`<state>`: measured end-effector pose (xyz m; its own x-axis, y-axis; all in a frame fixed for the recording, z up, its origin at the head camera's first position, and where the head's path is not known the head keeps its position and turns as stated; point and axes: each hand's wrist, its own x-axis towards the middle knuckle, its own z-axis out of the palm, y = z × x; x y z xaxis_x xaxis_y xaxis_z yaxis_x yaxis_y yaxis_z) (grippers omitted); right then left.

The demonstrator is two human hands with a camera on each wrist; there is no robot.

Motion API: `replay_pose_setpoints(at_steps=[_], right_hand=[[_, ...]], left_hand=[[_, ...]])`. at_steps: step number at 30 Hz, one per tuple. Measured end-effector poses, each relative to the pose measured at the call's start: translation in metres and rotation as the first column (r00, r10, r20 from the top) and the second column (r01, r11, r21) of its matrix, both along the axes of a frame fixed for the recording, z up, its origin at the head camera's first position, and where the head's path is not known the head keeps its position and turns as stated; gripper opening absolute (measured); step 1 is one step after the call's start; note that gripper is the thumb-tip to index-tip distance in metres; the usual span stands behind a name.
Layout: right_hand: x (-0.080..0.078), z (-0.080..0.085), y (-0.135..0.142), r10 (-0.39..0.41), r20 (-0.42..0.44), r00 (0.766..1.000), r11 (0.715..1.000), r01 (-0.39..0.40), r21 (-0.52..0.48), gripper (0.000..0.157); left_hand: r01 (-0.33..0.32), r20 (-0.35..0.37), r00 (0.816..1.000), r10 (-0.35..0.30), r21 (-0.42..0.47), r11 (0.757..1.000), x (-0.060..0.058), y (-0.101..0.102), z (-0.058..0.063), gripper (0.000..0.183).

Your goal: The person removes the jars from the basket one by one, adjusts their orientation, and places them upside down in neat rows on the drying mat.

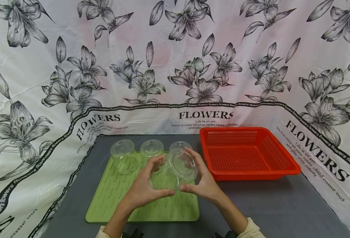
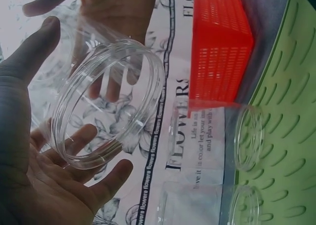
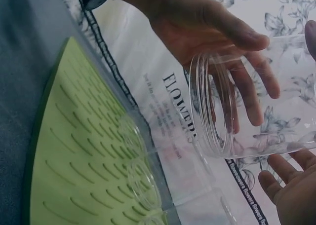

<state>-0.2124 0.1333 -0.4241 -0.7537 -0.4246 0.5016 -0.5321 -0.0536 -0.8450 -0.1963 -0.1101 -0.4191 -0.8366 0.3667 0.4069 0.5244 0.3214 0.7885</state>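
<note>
A clear plastic jar (image 1: 183, 164) is held between both hands above the green mat (image 1: 151, 211), tilted. My left hand (image 1: 143, 189) curls its fingers and thumb round one end. Round the other side of the jar bends my right hand (image 1: 205, 183), its thumb close to the left thumb. The jar's ridged, open-looking rim (image 3: 229, 106) points toward the mat in the right wrist view. Three similar clear jars stand along the mat's far side: a left one (image 1: 124, 158), a middle one (image 1: 151, 147) and a right one (image 1: 180, 144), partly hidden behind the held jar.
A red perforated plastic basket (image 1: 249, 177) sits to the right of the mat on the grey tabletop (image 1: 252, 205). Behind the table hangs a white cloth (image 1: 151, 120) printed with flowers and lettering, which also runs along both sides.
</note>
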Motion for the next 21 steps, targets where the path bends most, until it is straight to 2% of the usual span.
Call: replay_pose_setpoints(at_steps=[7,21], right_hand=[[0.001,0.002,-0.004,0.028,0.011,1.0,0.999,-0.027,-0.041,0.102],[0.0,0.006,-0.014,0.05,0.075,0.996,0.997,-0.044,-0.07,0.103]], left_hand=[[0.019,0.021,1.0,-0.019,0.021,1.0,0.001,-0.002,-0.001,0.1],[-0.008,0.009,1.0,0.008,-0.012,1.0,0.0,-0.013,-0.008,0.107]])
